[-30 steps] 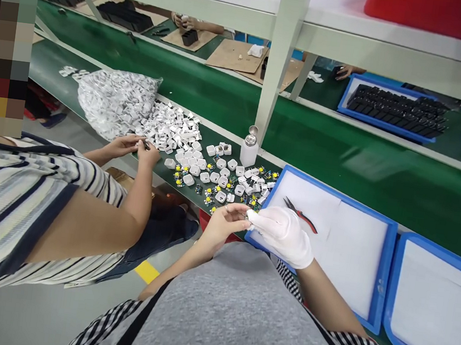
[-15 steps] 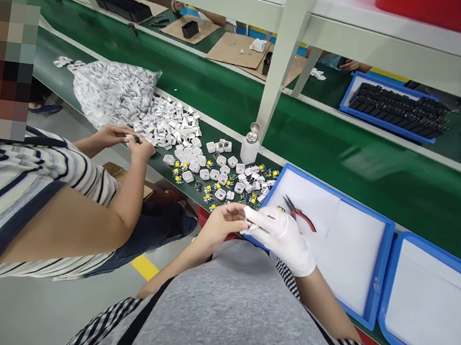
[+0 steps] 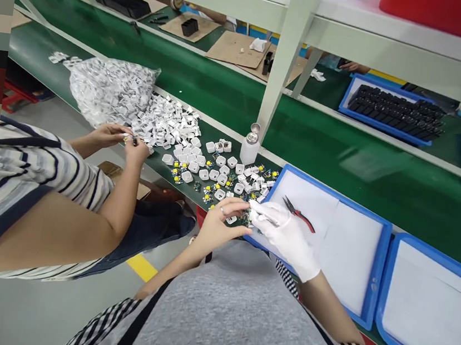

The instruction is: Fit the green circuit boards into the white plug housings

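Observation:
My bare left hand (image 3: 220, 222), a ring on one finger, pinches a small white part with a green circuit board (image 3: 243, 216) at the bench's front edge. My right hand (image 3: 284, 230), in a white glove, meets it fingertip to fingertip and grips the same part. Just beyond them lie several white plastic shells and small boards with yellow components (image 3: 218, 178). Red-handled pliers (image 3: 299, 213) rest on the white liner of the blue tray (image 3: 380, 252) right of my hands.
A co-worker in a striped top sits on my left, both hands (image 3: 124, 138) on a small piece beside a clear bag of white shells (image 3: 110, 90). A white dispenser bottle (image 3: 250, 146) stands by the shelf post (image 3: 284, 56). A second blue tray (image 3: 432, 309) lies at right. Black parts fill a far tray (image 3: 395, 110).
My two hands have moved slightly forward and up toward the scattered parts, still pinched together on the small part. The view has shifted a little left. The co-worker's hands stay by the bag.

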A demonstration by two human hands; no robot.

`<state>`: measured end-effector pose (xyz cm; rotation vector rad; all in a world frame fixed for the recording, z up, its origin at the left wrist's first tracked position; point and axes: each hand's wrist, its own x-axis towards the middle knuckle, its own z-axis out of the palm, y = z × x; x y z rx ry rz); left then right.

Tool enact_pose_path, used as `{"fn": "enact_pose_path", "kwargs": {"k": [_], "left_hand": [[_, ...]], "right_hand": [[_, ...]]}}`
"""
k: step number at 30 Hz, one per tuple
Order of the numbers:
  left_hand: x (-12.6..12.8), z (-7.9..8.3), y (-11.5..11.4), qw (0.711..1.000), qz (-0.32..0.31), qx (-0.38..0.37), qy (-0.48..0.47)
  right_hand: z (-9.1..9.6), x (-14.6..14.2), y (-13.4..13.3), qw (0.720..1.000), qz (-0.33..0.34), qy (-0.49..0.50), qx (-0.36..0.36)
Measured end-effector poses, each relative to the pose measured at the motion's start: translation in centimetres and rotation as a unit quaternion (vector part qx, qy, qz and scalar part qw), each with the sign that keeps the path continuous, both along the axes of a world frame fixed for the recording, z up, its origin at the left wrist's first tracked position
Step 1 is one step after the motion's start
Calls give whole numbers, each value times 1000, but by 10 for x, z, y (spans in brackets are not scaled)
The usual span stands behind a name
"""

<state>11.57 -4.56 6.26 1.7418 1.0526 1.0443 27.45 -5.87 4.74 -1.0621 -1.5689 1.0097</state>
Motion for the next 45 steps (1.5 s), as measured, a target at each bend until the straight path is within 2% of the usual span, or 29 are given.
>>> {"fn": "enact_pose_path", "kwargs": {"k": [2, 5, 8, 10, 12, 14, 15, 18, 19, 21, 23, 25, 27, 28, 31, 35, 39, 41, 43, 44, 45], "left_hand": [[1, 1, -1, 996, 18, 71, 48], [4, 3, -3, 986, 37, 137, 86], [6, 4, -4, 983, 35, 153, 97], [7, 5, -3, 985, 27, 144, 96], [7, 5, -2, 989, 17, 120, 83], [7, 5, -1, 995, 8, 82, 63], [7, 6, 0, 997, 4, 64, 51], [9, 6, 0, 999, -1, 32, 28], [9, 6, 0, 999, -2, 26, 25], [10, 4, 0, 1000, -5, 16, 26], [11, 2, 0, 1000, -9, 2, 28], [12, -1, 1, 999, -8, -17, 27], [12, -3, 2, 999, 0, -42, 27], [13, -4, 2, 998, 4, -54, 29], [15, -5, 3, 995, 14, -83, 49], [19, -6, 3, 990, 19, -112, 83], [24, -10, 4, 987, 10, -131, 96], [27, -12, 4, 985, -1, -149, 87], [30, -13, 5, 983, -13, -174, 64], [31, -13, 6, 981, -17, -186, 51], [32, -14, 7, 979, -19, -198, 40]], "right_hand": [[-3, -2, -2, 993, -15, -64, 94], [-5, -4, -4, 979, -43, -88, 180], [-4, -5, -4, 966, -71, -84, 233], [-3, -4, -3, 966, -73, -73, 237], [-5, -3, -2, 980, -53, -21, 191], [-10, -3, -3, 990, -16, 103, 91], [-13, -3, -3, 983, 8, 181, 29], [-20, -5, -6, 925, 48, 359, -113], [-21, -6, -7, 914, 43, 381, -134], [-22, -7, -8, 910, 6, 387, -149], [-20, -6, -9, 925, -45, 349, -144], [-19, -2, -10, 956, -84, 261, -103], [-18, 3, -10, 988, -82, 133, -15], [-18, 6, -10, 995, -70, 66, 39], [-23, 9, -9, 983, -47, -65, 165], [-35, 7, -6, 978, -72, -46, 188], [-40, 9, -6, 960, -110, -109, 234], [-41, 12, -9, 972, -102, -68, 198], [-44, 15, -12, 990, -81, 91, 66], [-46, 16, -14, 979, -72, 192, -15], [-50, 17, -15, 951, -67, 289, -88]]}}
